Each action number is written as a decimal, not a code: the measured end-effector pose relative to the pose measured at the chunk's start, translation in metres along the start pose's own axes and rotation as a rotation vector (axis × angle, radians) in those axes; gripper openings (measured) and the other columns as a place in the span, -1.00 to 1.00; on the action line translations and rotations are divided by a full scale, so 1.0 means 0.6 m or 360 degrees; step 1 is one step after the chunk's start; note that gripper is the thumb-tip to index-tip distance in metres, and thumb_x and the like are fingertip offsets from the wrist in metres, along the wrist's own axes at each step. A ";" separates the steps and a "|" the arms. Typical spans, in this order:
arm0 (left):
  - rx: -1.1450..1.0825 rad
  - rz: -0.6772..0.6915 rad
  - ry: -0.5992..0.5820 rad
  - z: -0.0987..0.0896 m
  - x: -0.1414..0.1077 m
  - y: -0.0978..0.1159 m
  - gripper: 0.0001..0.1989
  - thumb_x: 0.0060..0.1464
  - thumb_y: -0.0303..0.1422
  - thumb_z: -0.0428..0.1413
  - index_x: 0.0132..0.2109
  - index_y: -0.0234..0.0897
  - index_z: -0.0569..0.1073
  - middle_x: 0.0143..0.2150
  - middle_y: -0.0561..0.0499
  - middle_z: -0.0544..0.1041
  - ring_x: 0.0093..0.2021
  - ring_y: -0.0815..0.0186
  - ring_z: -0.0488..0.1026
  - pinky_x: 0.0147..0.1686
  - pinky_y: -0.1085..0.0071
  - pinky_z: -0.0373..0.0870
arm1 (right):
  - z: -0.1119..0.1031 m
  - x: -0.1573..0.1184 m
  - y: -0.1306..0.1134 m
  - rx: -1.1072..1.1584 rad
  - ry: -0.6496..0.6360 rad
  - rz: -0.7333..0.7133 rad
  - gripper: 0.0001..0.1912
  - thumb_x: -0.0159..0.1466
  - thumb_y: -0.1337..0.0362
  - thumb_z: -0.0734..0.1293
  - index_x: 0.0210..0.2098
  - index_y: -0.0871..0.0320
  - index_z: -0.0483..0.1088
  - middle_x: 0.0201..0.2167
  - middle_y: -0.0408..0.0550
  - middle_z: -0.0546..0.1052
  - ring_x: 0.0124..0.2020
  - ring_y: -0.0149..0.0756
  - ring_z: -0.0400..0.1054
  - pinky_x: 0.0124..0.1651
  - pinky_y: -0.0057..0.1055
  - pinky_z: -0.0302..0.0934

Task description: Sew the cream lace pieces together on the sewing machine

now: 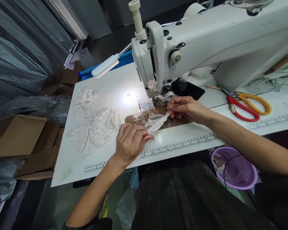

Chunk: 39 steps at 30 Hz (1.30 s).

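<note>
A strip of white lace fabric (157, 124) is stretched between my two hands, just in front of the sewing machine (156, 57). My left hand (132, 140) pinches its near left end between thumb and fingers. At the other end, close to the presser foot, my right hand (181, 107) grips the upper right corner with closed fingertips. The fabric lies over the brown plate (135, 119) set in the table under the needle area. No part of the lace visibly sits beneath the presser foot (157, 101), though that spot is small and partly cluttered.
White lace pieces (103, 123) lie in a pile on the table's left side. Scissors (247, 102) with red and yellow handles rest at right. A printed ruler (172, 147) runs along the front edge. A purple basket (237, 169) stands below; cardboard boxes (26, 137) are at left.
</note>
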State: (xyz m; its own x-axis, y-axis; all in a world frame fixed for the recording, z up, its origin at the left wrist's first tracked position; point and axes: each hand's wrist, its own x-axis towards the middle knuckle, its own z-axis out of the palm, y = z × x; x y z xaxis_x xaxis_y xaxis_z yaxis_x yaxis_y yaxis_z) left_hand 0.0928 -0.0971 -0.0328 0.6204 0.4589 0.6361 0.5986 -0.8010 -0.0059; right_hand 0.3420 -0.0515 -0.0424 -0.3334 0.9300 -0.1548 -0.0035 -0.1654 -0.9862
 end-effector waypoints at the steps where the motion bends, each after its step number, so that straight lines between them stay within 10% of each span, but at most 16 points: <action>1: 0.0053 0.0062 -0.0019 0.000 -0.001 -0.003 -0.84 0.18 -0.40 0.20 -0.27 -0.22 0.32 -0.39 0.04 0.56 -0.42 0.31 0.47 -0.31 0.31 0.35 | -0.006 0.004 0.002 0.0133 0.0074 0.0068 -0.88 0.17 0.29 0.37 -0.46 0.17 0.37 -0.52 -0.07 0.40 -0.52 -0.39 0.24 -0.51 -0.44 0.09; 7: 0.0213 0.0027 0.0116 -0.035 -0.005 -0.029 -0.80 0.19 -0.35 0.21 -0.25 -0.21 0.29 -0.39 0.03 0.55 -0.40 0.28 0.49 -0.35 0.31 0.37 | -0.049 0.016 0.001 0.0501 0.0735 -0.0166 -0.88 0.15 0.45 0.30 -0.47 0.14 0.31 -0.54 -0.14 0.33 -0.53 -0.45 0.20 -0.50 -0.48 0.13; 12: 0.0134 -0.0001 -0.0058 -0.033 0.006 -0.016 -0.84 0.25 -0.33 0.15 -0.24 -0.23 0.30 -0.46 0.07 0.50 -0.48 0.36 0.45 -0.49 0.42 0.35 | -0.022 0.002 -0.010 0.0412 0.0524 -0.0142 -0.88 0.20 0.33 0.38 -0.43 0.17 0.36 -0.53 -0.14 0.38 -0.54 -0.48 0.24 -0.51 -0.51 0.13; 21: 0.0058 -0.0382 0.0291 -0.056 0.077 -0.090 -0.84 0.17 -0.23 0.22 -0.20 -0.18 0.45 -0.35 0.07 0.51 -0.42 0.38 0.47 -0.41 0.42 0.42 | 0.004 -0.017 -0.012 0.0153 0.0442 -0.0148 -0.75 0.22 0.18 0.45 -0.44 0.19 0.38 -0.53 -0.13 0.42 -0.54 -0.49 0.24 -0.49 -0.51 0.17; 27: -0.0433 0.0216 -0.0661 0.026 0.030 -0.026 -0.80 0.32 -0.20 0.04 -0.15 -0.19 0.49 -0.37 0.02 0.56 -0.38 0.34 0.52 -0.41 0.37 0.52 | 0.001 -0.032 0.000 -0.0167 0.0306 -0.0152 -0.77 0.26 0.14 0.40 -0.41 0.16 0.39 -0.54 -0.13 0.41 -0.55 -0.44 0.23 -0.57 -0.49 0.07; 30: -0.0535 0.0460 -0.0561 0.044 0.009 -0.008 -0.63 0.23 -0.06 0.11 -0.06 -0.29 0.45 -0.17 -0.10 0.60 -0.26 0.26 0.56 -0.28 0.30 0.56 | -0.004 -0.036 0.009 -0.0375 0.0152 -0.0248 -0.79 0.30 0.17 0.34 -0.39 0.16 0.38 -0.57 -0.19 0.34 -0.56 -0.46 0.18 -0.55 -0.49 0.04; 33: -0.0424 0.0121 -0.0377 0.040 0.015 -0.026 -0.67 0.28 -0.15 0.08 -0.02 -0.35 0.42 -0.14 -0.13 0.58 -0.15 0.24 0.54 -0.20 0.29 0.54 | -0.006 -0.034 0.012 -0.0601 0.0089 -0.0300 -0.81 0.31 0.20 0.30 -0.38 0.18 0.38 -0.61 -0.22 0.30 -0.60 -0.49 0.12 -0.55 -0.48 -0.01; 39: -0.0250 -0.0733 -0.0700 0.051 0.039 -0.055 -0.64 0.25 -0.11 0.08 0.00 -0.31 0.40 -0.07 -0.14 0.46 -0.09 0.16 0.44 -0.20 0.23 0.46 | 0.006 -0.029 0.010 -0.0963 0.0049 -0.0292 -0.76 0.29 0.15 0.31 -0.25 0.23 0.42 -0.54 -0.16 0.41 -0.53 -0.44 0.22 -0.47 -0.45 0.07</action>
State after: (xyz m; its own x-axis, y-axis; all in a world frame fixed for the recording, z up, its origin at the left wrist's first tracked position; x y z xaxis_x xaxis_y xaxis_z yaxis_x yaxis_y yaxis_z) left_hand 0.1033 -0.0478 -0.0413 0.4874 0.8561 0.1717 0.7922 -0.5163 0.3254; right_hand 0.3441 -0.0696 -0.0452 -0.3507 0.9361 0.0273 0.4789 0.2043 -0.8538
